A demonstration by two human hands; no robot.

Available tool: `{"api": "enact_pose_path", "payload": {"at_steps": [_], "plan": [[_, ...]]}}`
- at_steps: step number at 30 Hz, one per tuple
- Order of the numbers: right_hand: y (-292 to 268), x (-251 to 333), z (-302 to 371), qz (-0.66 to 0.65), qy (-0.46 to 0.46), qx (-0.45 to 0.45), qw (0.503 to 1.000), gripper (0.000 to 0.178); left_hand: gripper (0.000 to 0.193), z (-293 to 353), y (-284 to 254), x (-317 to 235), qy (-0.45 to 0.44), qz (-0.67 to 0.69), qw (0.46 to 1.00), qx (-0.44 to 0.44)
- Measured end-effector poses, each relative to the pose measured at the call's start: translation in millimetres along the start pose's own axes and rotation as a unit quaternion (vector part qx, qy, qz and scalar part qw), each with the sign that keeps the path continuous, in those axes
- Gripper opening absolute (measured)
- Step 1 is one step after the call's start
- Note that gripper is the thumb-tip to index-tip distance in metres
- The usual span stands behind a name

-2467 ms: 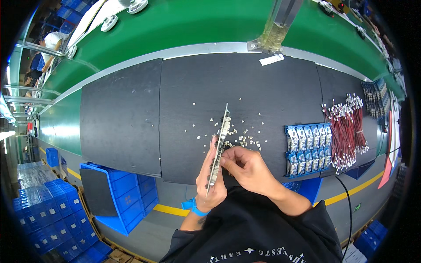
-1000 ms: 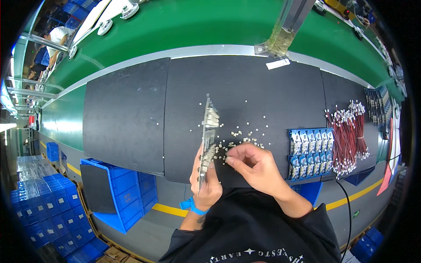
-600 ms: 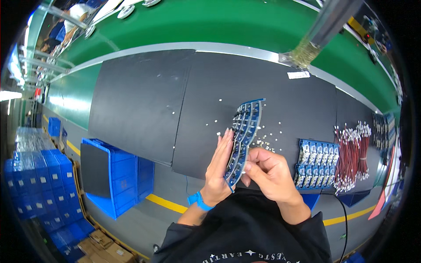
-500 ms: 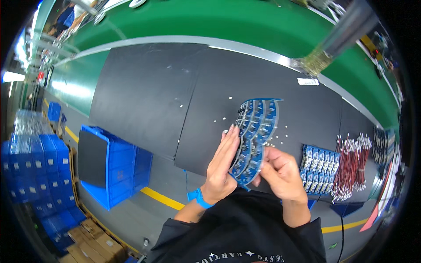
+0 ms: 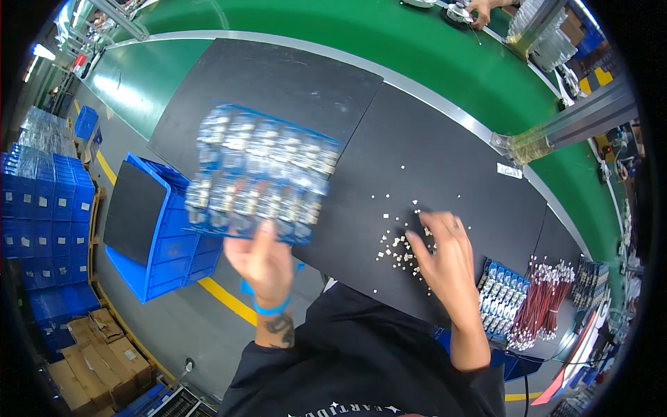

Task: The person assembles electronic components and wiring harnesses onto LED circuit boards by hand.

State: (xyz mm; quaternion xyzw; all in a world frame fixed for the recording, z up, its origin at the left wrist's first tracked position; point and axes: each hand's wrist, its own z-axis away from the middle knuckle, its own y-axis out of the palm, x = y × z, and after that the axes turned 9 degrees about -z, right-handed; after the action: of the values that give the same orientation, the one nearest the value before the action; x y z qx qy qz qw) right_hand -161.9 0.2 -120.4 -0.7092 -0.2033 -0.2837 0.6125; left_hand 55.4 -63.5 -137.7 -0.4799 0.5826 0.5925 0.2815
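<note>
My left hand (image 5: 264, 267) grips a blue circuit board panel (image 5: 264, 170) by its near edge, thumb on top. The panel is held up over the left part of the black work mat (image 5: 347, 250), its rows of light components facing up and blurred by motion. My right hand (image 5: 450, 260) is empty, thumb and fingers apart and pointing down. Beneath and beside its fingertips lie many tiny off-white pieces (image 5: 397, 244), scattered on the mat. Whether the fingertips touch any of them I cannot tell.
At the right lie stacked circuit board panels (image 5: 501, 292), red wires with white connectors (image 5: 538, 302) and more boards (image 5: 590, 281). A blue crate (image 5: 156, 257) stands left of the table. A metal post (image 5: 577, 121) rises at the far right. Another person's hand (image 5: 481, 12) works beyond the green surface.
My left hand has carried the panel to the left, and its component side now faces up. The right hand has let go of it and opened over the tiny pieces, more of which now show.
</note>
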Motion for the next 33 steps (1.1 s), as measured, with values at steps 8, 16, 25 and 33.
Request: {"api": "enact_pose_path", "payload": {"at_steps": [8,16,25,33], "plan": [[128.6,47.6,-83.2,0.067,-0.211,-0.015,0.975,0.071,0.050,-71.9,-65.1,33.0,-0.043,0.124,0.991,-0.004],[118.9,25.0,-57.6,0.154,-0.229,0.084,0.957,0.059,0.052,-68.6,-75.3,37.2,-0.054,0.084,0.994,-0.033],[43.6,31.6,-24.7,0.006,-0.186,0.068,0.980,0.032,0.058,-16.0,-36.7,13.1,-0.131,0.141,0.981,0.016],[33.5,18.4,35.0,-0.475,0.078,-0.120,0.868,0.017,0.071,56.3,17.7,25.7,-0.190,0.116,0.950,0.217]]}}
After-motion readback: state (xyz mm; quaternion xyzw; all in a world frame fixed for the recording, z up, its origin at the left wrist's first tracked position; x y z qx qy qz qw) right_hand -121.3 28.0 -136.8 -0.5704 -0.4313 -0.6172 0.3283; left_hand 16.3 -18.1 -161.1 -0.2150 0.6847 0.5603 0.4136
